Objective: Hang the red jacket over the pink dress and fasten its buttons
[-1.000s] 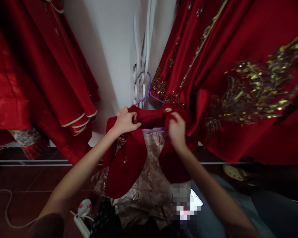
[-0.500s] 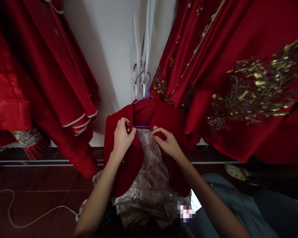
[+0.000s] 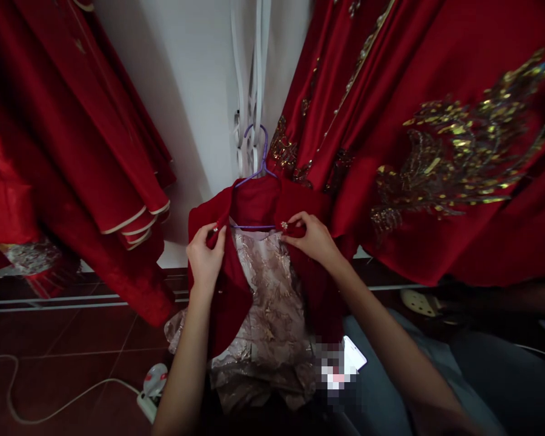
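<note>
A dark red jacket [image 3: 227, 327] hangs on a purple wire hanger [image 3: 264, 145], its front spread apart. My left hand [image 3: 206, 257] pinches the jacket's left front edge beside a small shiny button [image 3: 215, 229]. At the opposite front edge, my right hand [image 3: 313, 242] has its thumb and finger closed on the cloth next to a sparkling button [image 3: 284, 225]. Between the two edges shows a shiny beige patterned garment [image 3: 272, 290], which hangs inside or behind the jacket; which of these I cannot tell.
Red garments [image 3: 109, 151] hang at left, and a red dress with gold sequins [image 3: 463, 139] at right. White metal scrollwork [image 3: 257, 72] stands behind the hanger. On the tiled floor lie a power strip [image 3: 148, 404] and cord. A lit phone [image 3: 354, 354] and a pale clog [image 3: 420, 301] are lower right.
My hands have moved farther apart, drawing the jacket front wider. My left hand has shifted left, and more of the beige garment shows. The view has shifted slightly.
</note>
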The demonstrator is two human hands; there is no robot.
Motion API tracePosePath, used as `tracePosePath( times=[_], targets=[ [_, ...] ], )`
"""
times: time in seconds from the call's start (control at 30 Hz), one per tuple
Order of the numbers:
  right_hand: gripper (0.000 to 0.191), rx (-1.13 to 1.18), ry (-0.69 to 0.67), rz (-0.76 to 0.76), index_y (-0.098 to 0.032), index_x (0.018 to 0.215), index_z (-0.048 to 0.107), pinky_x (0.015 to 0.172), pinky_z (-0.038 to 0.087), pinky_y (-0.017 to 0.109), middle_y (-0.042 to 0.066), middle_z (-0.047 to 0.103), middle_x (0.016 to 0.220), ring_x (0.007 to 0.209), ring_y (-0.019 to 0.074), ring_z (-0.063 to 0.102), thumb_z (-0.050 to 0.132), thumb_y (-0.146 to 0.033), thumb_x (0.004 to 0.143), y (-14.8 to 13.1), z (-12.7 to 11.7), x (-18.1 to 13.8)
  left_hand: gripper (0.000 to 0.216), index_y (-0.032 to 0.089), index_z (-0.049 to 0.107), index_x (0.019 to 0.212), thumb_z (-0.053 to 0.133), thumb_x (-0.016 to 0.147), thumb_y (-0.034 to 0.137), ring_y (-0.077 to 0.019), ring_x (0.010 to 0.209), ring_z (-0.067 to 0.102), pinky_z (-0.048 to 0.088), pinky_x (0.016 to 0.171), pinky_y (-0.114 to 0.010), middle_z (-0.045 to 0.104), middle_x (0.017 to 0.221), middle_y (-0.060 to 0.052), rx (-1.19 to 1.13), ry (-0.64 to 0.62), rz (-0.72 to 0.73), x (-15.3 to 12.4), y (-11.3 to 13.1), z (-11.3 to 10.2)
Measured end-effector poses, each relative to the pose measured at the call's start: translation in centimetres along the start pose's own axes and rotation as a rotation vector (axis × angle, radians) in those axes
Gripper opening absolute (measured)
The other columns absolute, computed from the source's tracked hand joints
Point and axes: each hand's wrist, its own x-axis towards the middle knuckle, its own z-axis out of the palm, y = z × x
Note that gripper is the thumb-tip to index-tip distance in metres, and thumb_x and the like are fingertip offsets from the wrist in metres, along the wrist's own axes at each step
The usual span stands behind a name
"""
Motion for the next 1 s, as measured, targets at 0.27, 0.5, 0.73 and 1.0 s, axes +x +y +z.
tracePosePath(
  times=[0.27,0.5,0.73,1.0],
  targets=[
    [0.033,0.156,0.010,-0.094,-0.021,0.097,0.052,0.066,0.043,0.026,-0.001,0.055,0.075,0.066,0.0134,0.052,0.057,-0.015,0.065,-0.1,1.3,1.7,0.018,0.019,0.064,0.093,0.062,0.079,0.029,-0.0127,0.080,0.064,0.049,0.078,-0.024,0.069,0.090,-0.002,-0.128,0.023,0.088,0.5,2.0,0.7],
    [0.029,0.550,-0.121,-0.208,-0.022,0.098,0.047,0.078,0.047,0.027,0.000,0.054,0.087,0.081,0.0132,0.057,0.049,-0.013,0.071,-2.8,2.2,0.2,0.010,0.018,0.062,0.090,0.059,0.080,0.018,-0.0139,0.084,0.064,0.049,0.078,-0.024,0.067,0.090,-0.003,-0.129,-0.230,0.218,-0.6,3.1,3.2],
    [0.033,0.581,-0.072,-0.247,-0.022,0.106,0.047,0.083,0.048,0.029,0.004,0.056,0.096,0.089,0.0152,0.058,0.055,-0.017,0.074,-4.8,2.9,-2.3,0.024,0.021,0.064,0.103,0.058,0.081,0.018,-0.0139,0.082,0.062,0.049,0.077,-0.025,0.064,0.091,-0.004,-0.089,-0.336,0.143,-1.6,2.8,3.7],
    [0.030,0.552,-0.046,-0.086,-0.021,0.106,0.054,0.063,0.050,0.025,0.005,0.061,0.090,0.074,0.0144,0.061,0.050,-0.042,0.085,-5.6,2.1,-2.8,0.022,0.017,0.061,0.096,0.064,0.077,0.029,-0.0143,0.083,0.065,0.051,0.074,-0.025,0.068,0.091,-0.005,-0.454,-0.260,-0.170,-1.8,2.4,4.0]
  ],
)
